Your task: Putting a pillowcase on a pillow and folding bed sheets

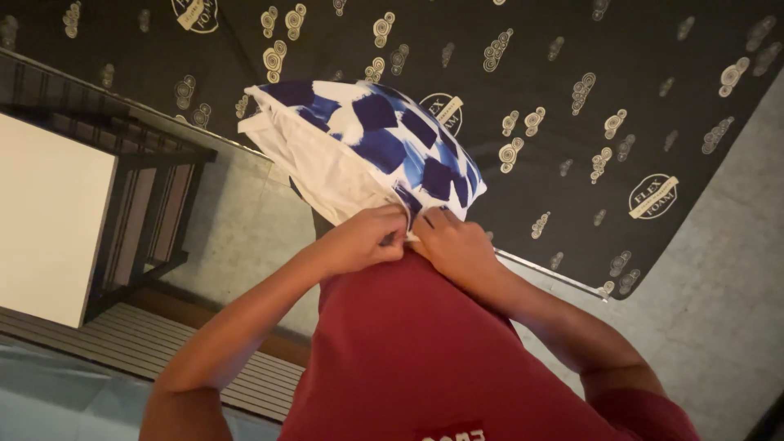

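A cushion (367, 143) with a white and dark blue patchwork cover is held up in front of my chest, above a dark mattress (572, 98) printed with pale swirl marks. My left hand (367, 238) pinches the cover's lower edge, fingers closed on the fabric. My right hand (457, 245) grips the same edge right beside it, the two hands nearly touching. A white inner layer shows along the cushion's left side. My red shirt (425, 359) fills the lower middle of the view.
A white cabinet panel (49, 220) with a dark slatted frame (147, 212) stands at the left. Pale grey floor (719, 278) runs along the right, and a slatted wooden surface (147, 343) lies at the lower left.
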